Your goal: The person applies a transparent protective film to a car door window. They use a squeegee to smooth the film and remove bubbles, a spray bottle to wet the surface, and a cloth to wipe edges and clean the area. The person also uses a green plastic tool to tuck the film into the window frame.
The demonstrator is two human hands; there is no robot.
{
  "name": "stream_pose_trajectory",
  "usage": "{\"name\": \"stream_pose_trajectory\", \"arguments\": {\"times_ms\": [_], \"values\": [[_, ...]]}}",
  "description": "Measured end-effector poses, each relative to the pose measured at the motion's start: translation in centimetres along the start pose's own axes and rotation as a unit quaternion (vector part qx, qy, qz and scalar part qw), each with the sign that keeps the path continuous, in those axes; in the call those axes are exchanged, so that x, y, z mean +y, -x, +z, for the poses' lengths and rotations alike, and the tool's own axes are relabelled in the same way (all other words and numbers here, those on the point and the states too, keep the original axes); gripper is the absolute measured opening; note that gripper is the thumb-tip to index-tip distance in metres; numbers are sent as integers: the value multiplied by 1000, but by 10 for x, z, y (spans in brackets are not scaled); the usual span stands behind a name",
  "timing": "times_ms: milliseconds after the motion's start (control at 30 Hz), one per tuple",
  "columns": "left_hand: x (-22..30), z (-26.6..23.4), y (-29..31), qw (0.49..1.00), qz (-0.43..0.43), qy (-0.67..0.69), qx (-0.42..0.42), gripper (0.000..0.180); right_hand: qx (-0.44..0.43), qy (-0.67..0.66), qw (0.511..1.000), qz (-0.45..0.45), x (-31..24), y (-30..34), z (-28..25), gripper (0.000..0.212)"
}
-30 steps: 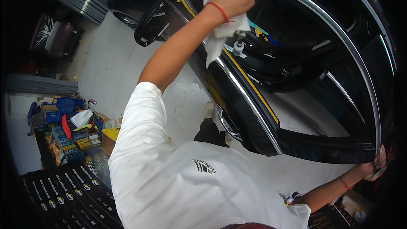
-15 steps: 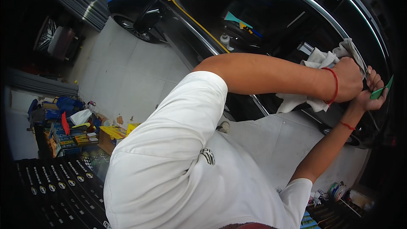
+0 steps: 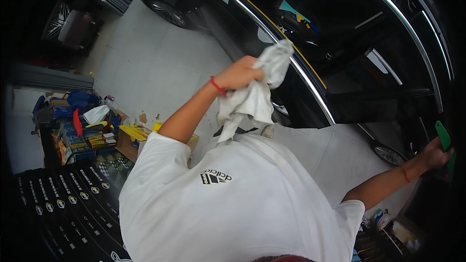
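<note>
My left hand (image 3: 241, 73) grips a crumpled white cloth (image 3: 250, 101), slightly blurred, that hangs in front of my chest. The cloth's upper end overlaps the chrome trim of a dark car door (image 3: 233, 24); I cannot tell whether it touches. Out at the right edge, my right hand (image 3: 432, 153) is closed around a flat green scraper (image 3: 442, 136), partly lost in the dark rim. A yellow strip (image 3: 311, 71) runs along the door's window sill. Beyond it, inside the car, lies a teal-bladed scraper (image 3: 291, 9) beside a yellow and blue tool (image 3: 308, 23).
Several boxes and packages (image 3: 80, 126) are piled at the left, with an open cardboard box (image 3: 127, 148) near them. A black printed mat (image 3: 63, 204) covers the lower left. The car's wheels (image 3: 167, 12) stand on a pale tiled floor (image 3: 141, 58). Supplies (image 3: 381, 221) sit at lower right.
My left hand has swung left with the cloth, away from the car's window frame near my right hand. My right hand has moved down and slightly outward, still holding the green scraper.
</note>
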State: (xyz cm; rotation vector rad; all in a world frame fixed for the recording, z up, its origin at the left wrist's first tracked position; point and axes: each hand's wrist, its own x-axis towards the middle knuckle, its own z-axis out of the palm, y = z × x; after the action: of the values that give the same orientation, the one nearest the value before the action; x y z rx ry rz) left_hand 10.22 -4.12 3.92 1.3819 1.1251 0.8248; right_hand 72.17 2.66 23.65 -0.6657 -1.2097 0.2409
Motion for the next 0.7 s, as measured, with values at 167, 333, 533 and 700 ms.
{"name": "stream_pose_trajectory", "arguments": {"times_ms": [167, 333, 533, 700], "values": [[-47, -111, 95, 826, -183, 518, 124, 39, -240, 1, 960, 144, -64, 151, 163, 57], [-97, -173, 155, 875, -134, 417, 206, 42, -448, 46, 733, 510, -63, 315, 383, 37], [-83, -175, 181, 883, -117, 272, 364, 60, -720, -52, 566, 398, -72, 467, 518, 38], [-104, -214, 188, 800, -4, 81, 594, 67, -729, -159, 507, 432, -95, 520, 611, 37]]}}
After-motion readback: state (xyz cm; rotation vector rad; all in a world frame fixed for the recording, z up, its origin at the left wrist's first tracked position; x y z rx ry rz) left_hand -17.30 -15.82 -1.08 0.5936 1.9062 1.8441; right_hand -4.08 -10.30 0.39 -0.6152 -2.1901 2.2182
